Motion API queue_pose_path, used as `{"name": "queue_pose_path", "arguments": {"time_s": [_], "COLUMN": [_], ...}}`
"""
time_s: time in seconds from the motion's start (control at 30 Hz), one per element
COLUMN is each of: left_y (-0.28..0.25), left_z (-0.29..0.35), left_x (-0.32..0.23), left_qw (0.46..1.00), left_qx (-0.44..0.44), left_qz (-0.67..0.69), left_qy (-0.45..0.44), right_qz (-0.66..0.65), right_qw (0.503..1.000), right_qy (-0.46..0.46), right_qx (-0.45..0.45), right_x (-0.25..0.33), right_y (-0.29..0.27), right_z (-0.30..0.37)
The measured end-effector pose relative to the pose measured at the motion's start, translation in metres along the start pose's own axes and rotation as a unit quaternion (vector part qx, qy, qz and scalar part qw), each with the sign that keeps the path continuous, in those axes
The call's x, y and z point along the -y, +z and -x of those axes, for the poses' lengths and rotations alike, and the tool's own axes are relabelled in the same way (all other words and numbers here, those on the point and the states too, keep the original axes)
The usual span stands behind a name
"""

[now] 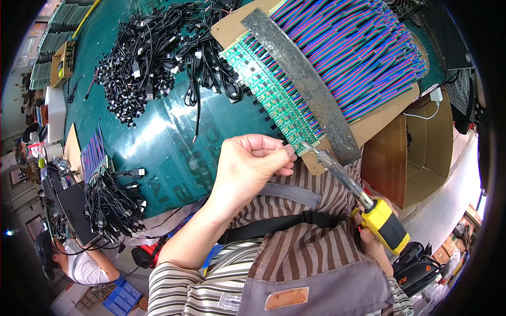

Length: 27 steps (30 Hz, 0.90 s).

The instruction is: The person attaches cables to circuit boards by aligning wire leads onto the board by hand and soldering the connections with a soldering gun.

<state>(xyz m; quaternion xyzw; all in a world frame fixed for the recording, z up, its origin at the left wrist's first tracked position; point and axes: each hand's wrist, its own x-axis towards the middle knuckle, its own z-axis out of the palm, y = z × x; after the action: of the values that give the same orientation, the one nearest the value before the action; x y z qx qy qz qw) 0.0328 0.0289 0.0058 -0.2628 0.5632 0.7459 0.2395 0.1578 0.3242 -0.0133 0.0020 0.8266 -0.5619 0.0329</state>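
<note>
A row of small green circuit boards (269,87) lies on a brown board (316,167), with a dark metal bar (311,87) across it. Blue, red, green and black wires (353,47) run from beyond the bar. My left hand (247,166) is closed in a pinch at the row's near end, on a small black piece (285,142), perhaps a connector; the fingers hide most of it. In my right hand (371,245) is a yellow soldering gun (387,226), its metal tip at the nearest circuit board beside my left fingertips. Whether the tip touches is unclear.
Black cables (142,58) are heaped on the green table mat (153,174). Another bundle of wired cables (110,205) lies at the left edge. An open cardboard box (387,152) stands to the right. A person (84,263) sits at the lower left.
</note>
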Motion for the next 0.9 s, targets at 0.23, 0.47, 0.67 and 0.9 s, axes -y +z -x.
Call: {"name": "queue_pose_path", "arguments": {"time_s": [0.23, 0.47, 0.67, 0.9], "left_y": [-0.003, -0.005, -0.004, -0.003], "left_z": [-0.001, -0.002, -0.001, -0.002], "left_x": [0.001, 0.003, 0.0, 0.001], "left_qw": [1.0, 1.0, 1.0, 1.0], "left_qx": [0.01, 0.015, 0.01, 0.011], "left_qz": [0.011, 0.016, 0.01, 0.015], "left_qy": [-0.001, 0.002, 0.002, 0.017], "right_qz": [0.059, 0.064, 0.025, -0.156], "right_qw": [0.998, 0.996, 0.999, 0.981], "right_qy": [0.016, -0.017, -0.016, -0.079], "right_qx": [0.027, 0.06, -0.013, -0.088], "right_x": [0.009, -0.01, -0.01, 0.0], "right_y": [0.005, -0.008, -0.001, 0.001], "right_z": [-0.007, 0.006, 0.009, -0.019]}}
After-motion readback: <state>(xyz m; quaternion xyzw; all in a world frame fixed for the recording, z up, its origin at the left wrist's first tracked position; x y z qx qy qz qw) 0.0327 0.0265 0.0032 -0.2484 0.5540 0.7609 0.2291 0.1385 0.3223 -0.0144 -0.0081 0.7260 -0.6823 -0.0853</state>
